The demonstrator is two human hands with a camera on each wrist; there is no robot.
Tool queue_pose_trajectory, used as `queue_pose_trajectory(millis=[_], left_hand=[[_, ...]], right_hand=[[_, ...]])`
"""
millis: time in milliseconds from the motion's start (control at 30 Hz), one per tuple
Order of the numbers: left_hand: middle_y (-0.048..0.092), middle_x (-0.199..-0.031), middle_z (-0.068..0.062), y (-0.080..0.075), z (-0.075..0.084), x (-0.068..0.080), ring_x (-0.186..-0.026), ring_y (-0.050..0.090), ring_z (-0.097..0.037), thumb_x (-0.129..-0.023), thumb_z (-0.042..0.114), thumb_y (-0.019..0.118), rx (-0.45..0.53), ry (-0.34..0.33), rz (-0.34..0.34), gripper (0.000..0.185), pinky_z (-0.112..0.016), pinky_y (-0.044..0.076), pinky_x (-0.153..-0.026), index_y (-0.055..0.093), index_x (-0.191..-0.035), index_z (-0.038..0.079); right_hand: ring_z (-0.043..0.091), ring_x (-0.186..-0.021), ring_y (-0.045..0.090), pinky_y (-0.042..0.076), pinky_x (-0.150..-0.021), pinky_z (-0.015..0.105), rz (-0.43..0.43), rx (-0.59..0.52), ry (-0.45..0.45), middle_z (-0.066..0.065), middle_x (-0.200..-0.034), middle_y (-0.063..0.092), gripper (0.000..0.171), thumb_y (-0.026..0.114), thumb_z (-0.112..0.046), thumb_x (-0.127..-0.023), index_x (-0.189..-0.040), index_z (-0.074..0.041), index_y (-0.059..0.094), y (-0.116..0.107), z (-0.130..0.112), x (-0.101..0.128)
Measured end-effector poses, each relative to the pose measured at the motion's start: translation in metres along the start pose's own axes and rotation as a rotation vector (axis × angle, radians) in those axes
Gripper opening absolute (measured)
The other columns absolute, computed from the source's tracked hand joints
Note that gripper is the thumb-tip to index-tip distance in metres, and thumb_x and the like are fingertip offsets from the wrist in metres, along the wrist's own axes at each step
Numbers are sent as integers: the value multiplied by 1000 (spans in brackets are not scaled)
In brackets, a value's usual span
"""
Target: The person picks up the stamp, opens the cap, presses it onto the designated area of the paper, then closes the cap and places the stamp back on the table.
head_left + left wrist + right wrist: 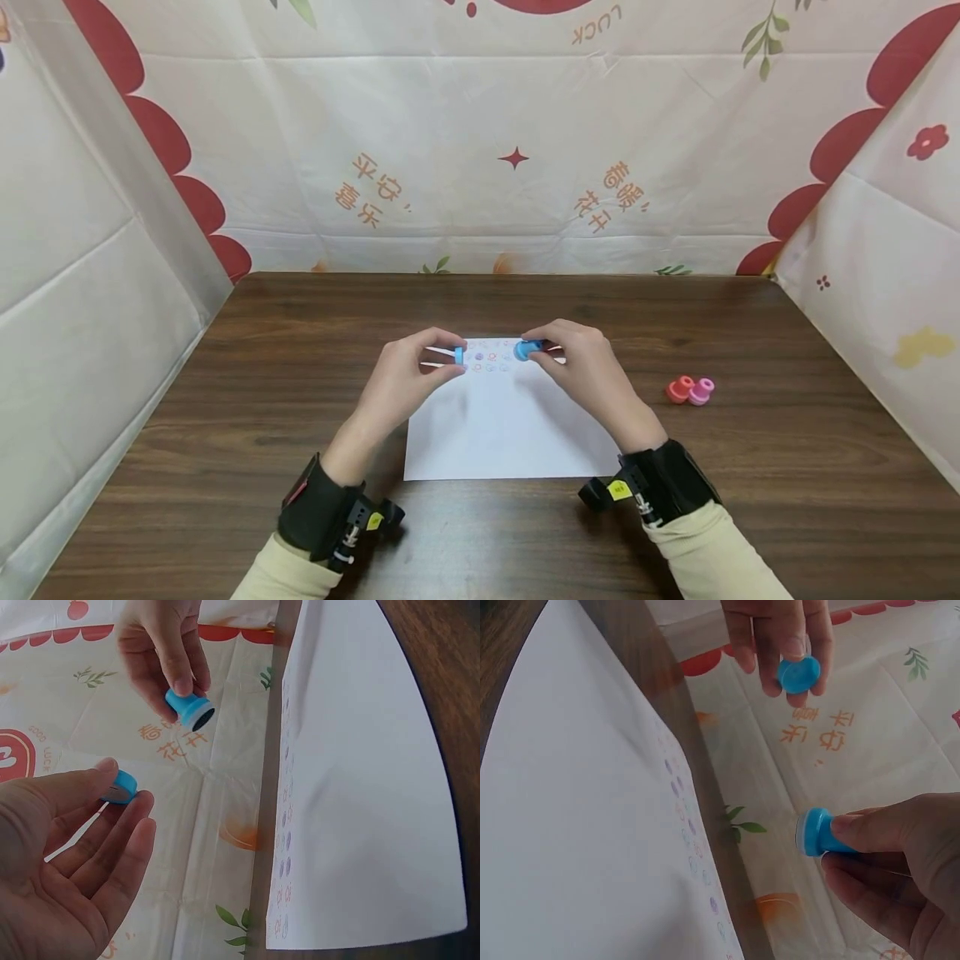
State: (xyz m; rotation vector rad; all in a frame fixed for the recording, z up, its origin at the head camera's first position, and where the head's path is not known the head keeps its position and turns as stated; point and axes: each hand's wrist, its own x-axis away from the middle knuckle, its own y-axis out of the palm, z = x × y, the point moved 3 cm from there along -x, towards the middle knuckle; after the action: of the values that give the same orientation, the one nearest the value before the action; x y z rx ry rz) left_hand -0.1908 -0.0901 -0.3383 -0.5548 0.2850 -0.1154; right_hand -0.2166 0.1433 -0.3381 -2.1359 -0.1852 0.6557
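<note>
A dark wooden table (300,467) fills the lower half of the head view, enclosed on three sides by a printed cloth backdrop (480,167). A white sheet of paper (510,433) lies flat at the centre of the table, with rows of small coloured stamp marks (489,357) along its far edge. The left hand (408,375) is raised over the left far corner of the sheet; its thumb and forefinger pinch a small blue cap (458,355), the remaining fingers (120,855) being loosely extended. The right hand (581,362) is raised over the right far corner of the sheet; its thumb and curled fingers grip a blue stamp (527,350), whose dark printing face is visible in the left wrist view and points toward the left hand. Cap and stamp are near each other but apart, both clear of the paper. At centre right of the head view, a red stamp (680,389) and a pink stamp (701,391) stand touching on the table, well apart from both hands.
</note>
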Motion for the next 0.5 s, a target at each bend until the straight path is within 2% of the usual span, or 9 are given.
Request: queue_pose_trajectory(millis=[267, 500], left_hand=[[74, -111, -6, 7, -1, -1, -100, 74, -22, -85, 10, 78, 4, -3, -5, 29, -35, 60, -89, 70, -113, 10], [75, -110, -6, 17, -1, 0, -100, 74, -24, -85, 9, 78, 16, -4, -21, 28, -36, 61, -88, 70, -112, 10]], right_hand=[[18, -90, 72, 62, -80, 36, 25, -49, 15, 7, -105, 75, 26, 79, -11, -84, -109, -8, 74, -2, -3, 11], [20, -92, 74, 62, -79, 33, 39, -151, 32, 7, -104, 76, 26, 80, -9, -83, -108, -7, 75, -2, -6, 17]])
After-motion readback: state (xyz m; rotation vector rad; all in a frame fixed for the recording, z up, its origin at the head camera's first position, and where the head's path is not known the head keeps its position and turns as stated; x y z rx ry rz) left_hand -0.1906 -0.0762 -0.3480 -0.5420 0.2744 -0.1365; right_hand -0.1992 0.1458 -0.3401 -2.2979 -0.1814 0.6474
